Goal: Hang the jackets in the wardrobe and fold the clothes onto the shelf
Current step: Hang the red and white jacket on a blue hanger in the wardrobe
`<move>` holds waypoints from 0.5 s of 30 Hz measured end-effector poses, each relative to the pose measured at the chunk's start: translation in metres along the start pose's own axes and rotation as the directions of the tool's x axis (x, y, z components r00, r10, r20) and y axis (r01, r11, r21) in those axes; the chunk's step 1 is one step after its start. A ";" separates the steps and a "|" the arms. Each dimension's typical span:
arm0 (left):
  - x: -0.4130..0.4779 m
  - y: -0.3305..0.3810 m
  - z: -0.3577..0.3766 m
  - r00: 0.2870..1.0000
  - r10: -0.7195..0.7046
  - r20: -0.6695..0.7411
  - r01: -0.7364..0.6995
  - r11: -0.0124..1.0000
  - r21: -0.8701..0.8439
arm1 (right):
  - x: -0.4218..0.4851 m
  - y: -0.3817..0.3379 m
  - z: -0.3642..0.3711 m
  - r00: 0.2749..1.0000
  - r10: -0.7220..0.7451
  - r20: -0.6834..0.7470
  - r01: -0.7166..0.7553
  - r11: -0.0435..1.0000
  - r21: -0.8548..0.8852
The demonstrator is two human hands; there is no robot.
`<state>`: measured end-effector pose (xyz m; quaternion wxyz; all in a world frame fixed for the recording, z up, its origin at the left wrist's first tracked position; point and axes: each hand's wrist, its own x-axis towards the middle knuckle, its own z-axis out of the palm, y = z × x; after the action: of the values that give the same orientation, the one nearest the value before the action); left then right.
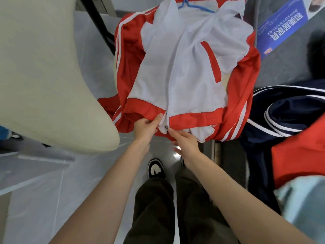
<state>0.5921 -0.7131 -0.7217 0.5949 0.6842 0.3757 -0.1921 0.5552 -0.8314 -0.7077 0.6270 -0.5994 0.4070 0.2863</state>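
Left fingers (157,119) pinching jacket hem (193,118), beside zipper (166,128)

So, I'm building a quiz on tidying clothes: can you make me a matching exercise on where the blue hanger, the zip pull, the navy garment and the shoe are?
Things:
1. blue hanger
2. zip pull
3. navy garment
4. shoe

Places:
A. on the floor
B. at the hem of the red and white jacket, between the left hand and the right hand
C. at the jacket's collar
D. to the right of the jacket

Pairs: 1-C, 2-B, 3-D, 4-A
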 end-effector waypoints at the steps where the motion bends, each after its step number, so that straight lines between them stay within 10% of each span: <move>1: 0.001 0.002 0.000 1.000 -0.028 0.008 0.028 0.999 -0.018 | 0.001 0.000 0.003 1.000 0.010 -0.008 -0.010 0.999 0.031; 15: -0.012 0.015 -0.015 0.972 -0.011 0.236 0.005 1.000 0.025 | -0.012 0.005 -0.014 0.982 -0.080 0.169 0.056 0.988 0.141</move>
<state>0.5924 -0.7025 -0.6997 0.6262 0.6621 0.3028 -0.2789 0.5427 -0.8425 -0.6990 0.7089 -0.5417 0.3484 0.2876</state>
